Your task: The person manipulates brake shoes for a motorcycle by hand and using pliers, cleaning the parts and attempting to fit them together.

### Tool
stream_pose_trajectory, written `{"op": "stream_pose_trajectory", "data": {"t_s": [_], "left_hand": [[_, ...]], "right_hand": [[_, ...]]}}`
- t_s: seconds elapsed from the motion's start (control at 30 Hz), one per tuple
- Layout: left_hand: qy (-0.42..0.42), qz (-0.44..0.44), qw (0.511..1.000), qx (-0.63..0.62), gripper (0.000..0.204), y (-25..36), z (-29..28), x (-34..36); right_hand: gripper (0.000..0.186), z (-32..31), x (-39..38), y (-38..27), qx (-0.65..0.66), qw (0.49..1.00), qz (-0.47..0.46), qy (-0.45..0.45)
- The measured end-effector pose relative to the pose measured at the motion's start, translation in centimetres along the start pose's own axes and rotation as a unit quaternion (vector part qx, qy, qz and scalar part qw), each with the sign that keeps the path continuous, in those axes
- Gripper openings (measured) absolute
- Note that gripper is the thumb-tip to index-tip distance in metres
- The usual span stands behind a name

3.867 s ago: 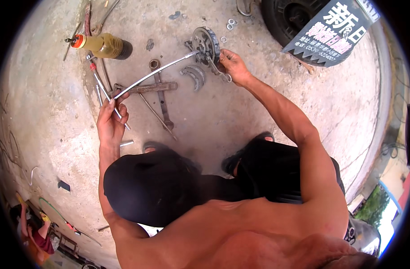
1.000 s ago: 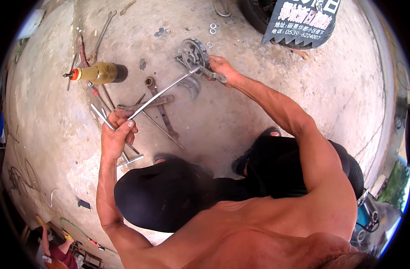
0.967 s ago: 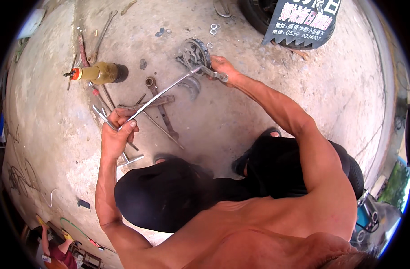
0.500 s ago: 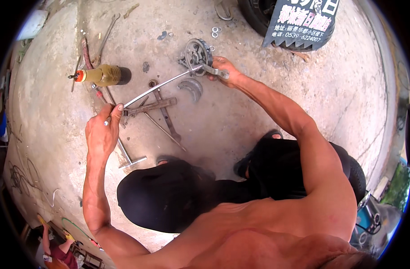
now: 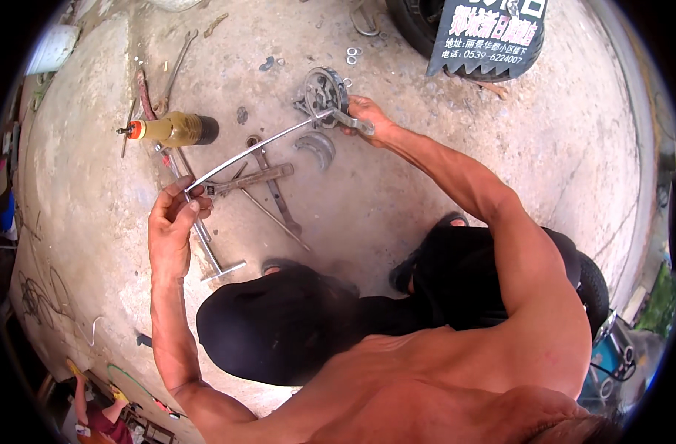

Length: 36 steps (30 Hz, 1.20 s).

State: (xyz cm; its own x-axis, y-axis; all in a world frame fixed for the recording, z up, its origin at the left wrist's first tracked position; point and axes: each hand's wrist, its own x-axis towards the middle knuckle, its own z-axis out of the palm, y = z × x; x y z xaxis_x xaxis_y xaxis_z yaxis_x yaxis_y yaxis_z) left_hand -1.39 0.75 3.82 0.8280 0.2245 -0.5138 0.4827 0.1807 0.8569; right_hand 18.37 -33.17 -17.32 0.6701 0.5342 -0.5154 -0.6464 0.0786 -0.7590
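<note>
My left hand [image 5: 179, 207] has its fingers bent around the handle end of a long silver T-handle wrench [image 5: 253, 149]. The wrench's far end meets the face of a round metal brake hub [image 5: 323, 92] with a short lever. My right hand [image 5: 369, 117] grips that hub at its right side, fingers partly hidden behind it. Just below the hub lies a curved brake shoe [image 5: 315, 150]. Rusty wrenches [image 5: 267, 177] lie crossed under the silver shaft, and another silver T-handle tool [image 5: 222, 270] rests by my left knee.
A bottle of dark oil [image 5: 182, 129] lies left of the hub among long tools. Washers [image 5: 352, 56] and a tyre [image 5: 412, 26] with a dark mudflap are at the top. Cables [image 5: 45, 303] lie at left; another person [image 5: 101, 418] is at lower left. A teal vehicle [image 5: 611, 362] is at right.
My left hand has shifted on the handle, turning and changing its finger grip, and is slightly lower than half a second ago. The right hand and hub have stayed nearly still since one second ago.
</note>
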Motion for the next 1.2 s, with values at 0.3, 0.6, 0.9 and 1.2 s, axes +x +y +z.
{"op": "stream_pose_trajectory", "data": {"t_s": [0.3,0.6,0.9,1.2], "left_hand": [[0.009,0.195,0.952,0.237,0.066,0.1,0.5,0.5],[-0.074,0.296,0.833,0.461,0.052,0.4,-0.3,1.8],[0.096,0.144,0.83,0.531,0.038,2.1,0.5,1.0],[0.009,-0.005,1.0,0.021,0.038,1.5,-1.4,0.7]], "right_hand": [[0.015,0.8,0.1,-0.5,0.046,0.999,-0.006,0.018],[0.018,1.1,-0.3,-0.6,0.039,0.999,-0.013,0.006],[0.019,1.7,-0.2,-1.4,-0.014,1.0,-0.004,0.012],[0.017,1.1,-0.2,-0.7,-0.025,1.0,-0.009,-0.003]]}}
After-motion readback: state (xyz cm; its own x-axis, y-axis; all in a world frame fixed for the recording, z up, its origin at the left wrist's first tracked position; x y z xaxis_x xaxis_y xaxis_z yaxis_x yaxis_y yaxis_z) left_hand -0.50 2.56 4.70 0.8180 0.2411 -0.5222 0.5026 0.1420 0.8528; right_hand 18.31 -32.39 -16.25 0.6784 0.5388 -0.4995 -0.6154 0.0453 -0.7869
